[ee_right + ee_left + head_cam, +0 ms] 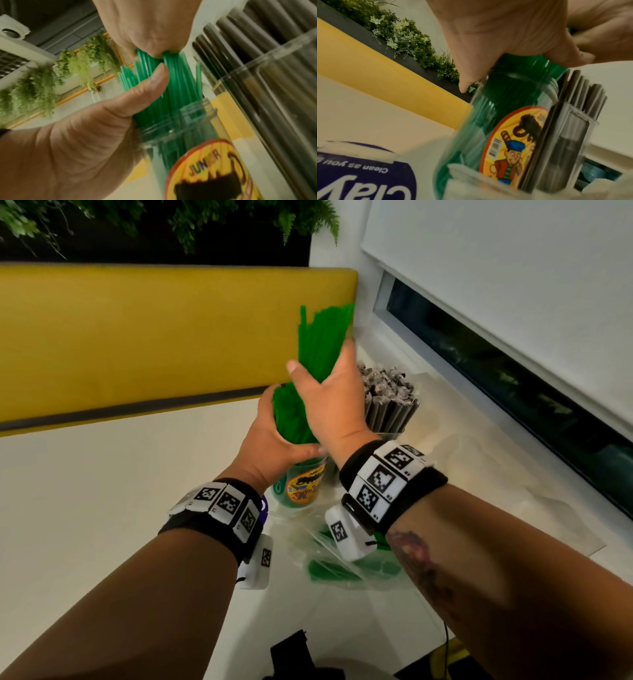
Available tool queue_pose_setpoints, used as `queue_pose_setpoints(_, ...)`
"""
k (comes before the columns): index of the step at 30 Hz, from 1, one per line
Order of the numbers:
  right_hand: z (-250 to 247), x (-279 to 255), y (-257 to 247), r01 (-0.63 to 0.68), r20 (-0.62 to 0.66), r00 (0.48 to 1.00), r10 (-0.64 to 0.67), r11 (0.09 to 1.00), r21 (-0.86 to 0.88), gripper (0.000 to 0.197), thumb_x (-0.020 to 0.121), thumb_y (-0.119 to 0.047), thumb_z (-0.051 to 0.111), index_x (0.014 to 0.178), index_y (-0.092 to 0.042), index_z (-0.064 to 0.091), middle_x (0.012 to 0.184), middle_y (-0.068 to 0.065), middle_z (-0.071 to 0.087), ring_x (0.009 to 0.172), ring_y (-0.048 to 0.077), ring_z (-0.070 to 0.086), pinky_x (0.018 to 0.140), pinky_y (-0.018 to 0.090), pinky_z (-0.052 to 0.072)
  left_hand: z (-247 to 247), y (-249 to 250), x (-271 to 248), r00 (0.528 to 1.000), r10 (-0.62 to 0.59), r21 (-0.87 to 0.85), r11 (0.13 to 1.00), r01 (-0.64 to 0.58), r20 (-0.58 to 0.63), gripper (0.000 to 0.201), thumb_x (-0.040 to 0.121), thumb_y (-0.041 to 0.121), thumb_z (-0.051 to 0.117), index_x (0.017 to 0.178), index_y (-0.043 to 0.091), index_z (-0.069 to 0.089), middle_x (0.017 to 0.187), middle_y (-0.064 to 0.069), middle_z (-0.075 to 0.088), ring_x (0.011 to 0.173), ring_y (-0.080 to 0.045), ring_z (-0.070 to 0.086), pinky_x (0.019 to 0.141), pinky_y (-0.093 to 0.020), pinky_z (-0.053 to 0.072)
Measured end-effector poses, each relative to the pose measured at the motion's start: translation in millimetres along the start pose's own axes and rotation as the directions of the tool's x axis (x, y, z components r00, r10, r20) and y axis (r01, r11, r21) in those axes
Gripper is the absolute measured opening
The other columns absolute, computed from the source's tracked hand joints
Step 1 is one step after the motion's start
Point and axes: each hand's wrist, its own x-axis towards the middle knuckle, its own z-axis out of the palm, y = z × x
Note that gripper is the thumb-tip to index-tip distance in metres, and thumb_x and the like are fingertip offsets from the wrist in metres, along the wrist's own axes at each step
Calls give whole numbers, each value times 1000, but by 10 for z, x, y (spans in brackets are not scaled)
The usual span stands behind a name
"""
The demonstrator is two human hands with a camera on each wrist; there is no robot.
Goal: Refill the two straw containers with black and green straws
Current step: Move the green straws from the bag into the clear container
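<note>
A clear jar (301, 486) with a yellow cartoon label stands on the white table and holds green straws (322, 337). My left hand (274, 436) wraps round the straws just above the jar's mouth (188, 115), with its thumb (154, 83) pressed on them. My right hand (334, 402) grips the upper part of the same bunch from above, and the straw tips fan out past its fingers. Just to the right, a clear container (570, 135) is packed with black straws (387, 398).
A clear plastic bag (339, 566) with more green straws lies on the table under my right wrist. A packet with a purple label (364, 175) sits to the left of the jar. A yellow bench back (154, 337) runs behind, and a window sill (479, 440) lies to the right.
</note>
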Motion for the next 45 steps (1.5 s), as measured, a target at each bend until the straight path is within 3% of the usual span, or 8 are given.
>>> queue_pose_setpoints(8,-310,208,-238,69,251,967,-46,994,-83,96,78,-43,77,150,-27,16,140,0,47,126,16,49,102,39,47,26,40,-26,1000,3,50,999,-2,-28,126,46,38,94,150,27,23,139,5,53,129,-7,53,111,-42,44)
queue_pose_setpoints(12,-363,223,-336,290,320,919,-229,944,-156,91,89,-20,68,155,-27,7,147,5,39,122,14,53,90,21,50,41,39,-35,999,-2,62,998,5,-35,128,45,38,93,151,24,23,139,5,53,129,-7,52,111,-41,44)
queue_pose_setpoints(18,-379,103,-131,577,761,637,123,579,-576,56,105,-45,24,155,-18,21,163,2,17,151,18,10,123,39,8,-11,34,-31,1000,19,125,992,-17,-11,128,44,43,91,151,20,24,134,5,56,124,-10,56,104,-36,49)
queue_pose_setpoints(27,-546,72,-290,290,588,809,15,860,-421,51,107,-41,18,155,-23,21,159,0,28,147,14,23,115,25,16,11,-70,-46,998,29,121,992,-23,-49,116,51,29,94,147,21,29,136,6,56,128,-8,53,110,-39,44)
queue_pose_setpoints(32,-1055,-55,-429,81,34,995,-89,979,189,34,105,-29,29,112,-16,59,102,5,68,95,19,66,83,34,56,-28,-174,-107,996,30,170,985,-15,-86,120,61,22,94,154,17,18,149,1,44,136,-10,43,102,-11,41)
queue_pose_setpoints(35,-1348,-386,-211,-9,28,1000,7,999,40,27,103,-16,39,87,-16,61,78,3,66,71,17,63,64,30,53,-59,-263,-259,994,5,204,979,17,-105,111,61,48,88,148,17,27,145,-3,46,134,-14,45,105,-23,41)
queue_pose_setpoints(41,-1284,-1025,686,390,686,596,419,595,-702,21,94,-29,54,101,-14,68,100,5,66,92,20,59,85,36,47,-25,-709,-786,965,-163,377,897,231,-205,70,60,74,64,95,15,49,92,-9,59,84,-32,59,68,-39,51)
queue_pose_setpoints(45,-1123,-1245,1176,395,653,653,383,563,-726,46,89,-39,57,129,-19,51,130,5,53,119,24,49,106,38,37,212,-669,-940,928,-367,596,760,258,66,47,74,67,67,88,23,58,85,1,64,79,-20,61,64,-30,46)
